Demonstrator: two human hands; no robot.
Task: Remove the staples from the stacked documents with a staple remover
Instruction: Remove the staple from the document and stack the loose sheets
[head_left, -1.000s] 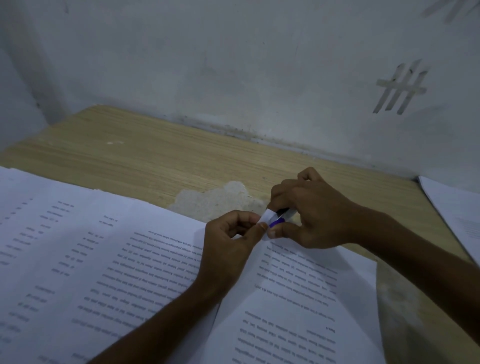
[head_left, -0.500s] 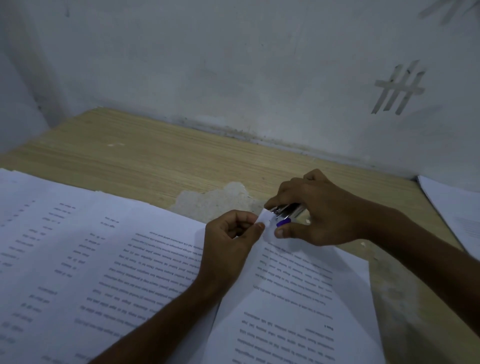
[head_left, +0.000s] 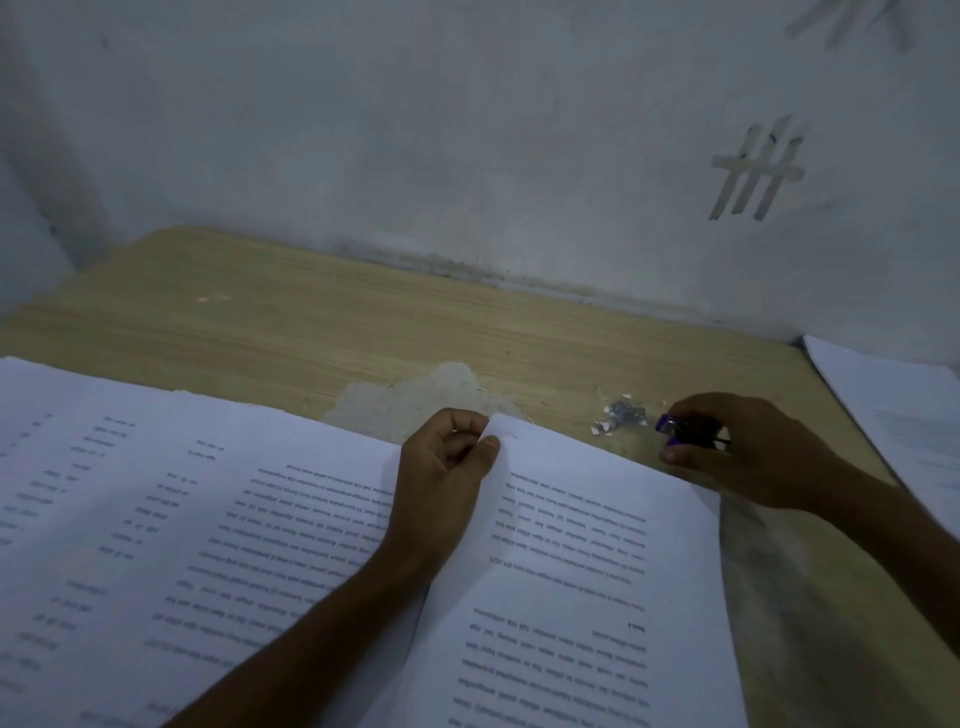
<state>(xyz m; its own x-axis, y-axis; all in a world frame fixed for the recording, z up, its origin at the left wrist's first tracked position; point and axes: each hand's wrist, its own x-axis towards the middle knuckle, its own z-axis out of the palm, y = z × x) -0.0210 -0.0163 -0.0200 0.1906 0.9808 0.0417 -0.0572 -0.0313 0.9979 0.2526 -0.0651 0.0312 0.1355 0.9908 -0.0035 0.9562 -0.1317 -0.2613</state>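
My left hand (head_left: 447, 467) pinches the top corner of the printed document (head_left: 571, 561) lying in front of me, lifting that corner slightly. My right hand (head_left: 748, 452) grips a small purple and black staple remover (head_left: 680, 431) to the right of the document, just above the desk. A small heap of pulled staples and paper scraps (head_left: 621, 415) lies on the wood just left of the remover. A second printed stack (head_left: 156, 519) lies under my left forearm, on the left.
The wooden desk (head_left: 311, 322) runs up to a grey wall behind. A worn patch (head_left: 415, 400) mars the surface near the document's corner. More white sheets (head_left: 893, 415) lie at the right edge.
My right hand has drawn the staple remover away from the document's corner, to the right, over to the heap of staples. My left hand still pinches the corner.
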